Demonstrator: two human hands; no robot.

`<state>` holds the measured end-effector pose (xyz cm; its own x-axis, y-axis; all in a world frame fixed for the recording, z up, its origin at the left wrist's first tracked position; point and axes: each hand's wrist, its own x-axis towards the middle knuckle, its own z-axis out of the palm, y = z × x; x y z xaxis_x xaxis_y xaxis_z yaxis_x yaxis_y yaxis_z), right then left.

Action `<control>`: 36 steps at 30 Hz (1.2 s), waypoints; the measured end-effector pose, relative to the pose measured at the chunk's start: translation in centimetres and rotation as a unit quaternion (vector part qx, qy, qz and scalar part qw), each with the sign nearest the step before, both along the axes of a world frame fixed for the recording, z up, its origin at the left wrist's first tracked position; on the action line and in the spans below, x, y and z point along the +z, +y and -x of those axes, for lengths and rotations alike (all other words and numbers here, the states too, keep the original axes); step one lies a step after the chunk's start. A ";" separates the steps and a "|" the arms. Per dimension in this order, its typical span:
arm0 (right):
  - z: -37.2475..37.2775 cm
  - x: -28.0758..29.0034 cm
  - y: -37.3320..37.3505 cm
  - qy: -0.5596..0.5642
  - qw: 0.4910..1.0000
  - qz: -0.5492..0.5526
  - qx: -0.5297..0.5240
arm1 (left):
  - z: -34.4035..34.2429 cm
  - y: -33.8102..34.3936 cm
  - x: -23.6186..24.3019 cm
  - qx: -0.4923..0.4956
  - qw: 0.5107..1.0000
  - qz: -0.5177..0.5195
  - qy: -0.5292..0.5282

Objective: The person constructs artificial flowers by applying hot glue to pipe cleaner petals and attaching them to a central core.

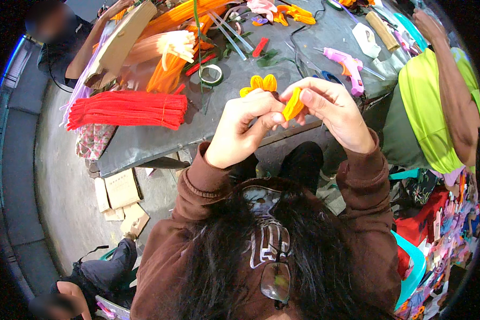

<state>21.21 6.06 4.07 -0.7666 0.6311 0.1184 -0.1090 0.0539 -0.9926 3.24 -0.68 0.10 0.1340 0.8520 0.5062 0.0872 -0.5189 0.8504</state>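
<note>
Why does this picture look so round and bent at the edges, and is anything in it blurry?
Head view: a fisheye lens bows the grey table edge and leaves black corners. The light is soft and even, with no harsh glare. The left hand and right hand, pinching an orange petal piece, look sharp; the dark hair close to the lens and the rim are softer.

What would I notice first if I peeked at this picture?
Probably the two hands in the middle: the left hand and right hand pinch a fuzzy orange flower made of pipe cleaners, with one petal between the right fingers. To the left, a big red bundle of pipe cleaners lies on the grey table, and a pink glue gun sits further back on the right.
</note>
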 end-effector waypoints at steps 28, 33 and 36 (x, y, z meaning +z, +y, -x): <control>-1.8 1.5 0.7 -0.062 0.891 -0.449 -0.016 | -1.1 -0.9 -0.1 -0.015 0.980 0.185 -0.073; -1.2 1.2 0.0 -0.061 0.920 -0.382 -0.059 | -1.1 -0.9 -0.5 0.036 0.979 0.198 0.031; -0.2 0.4 -1.1 -0.037 0.951 -0.270 -0.149 | -1.2 -0.7 -1.4 0.019 0.978 0.206 0.010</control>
<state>21.42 4.95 4.46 -0.5815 0.6850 0.4390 0.0604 0.5744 -0.8163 4.42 -1.35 -1.28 0.1040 0.9877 0.1165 0.1191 -0.1286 0.9845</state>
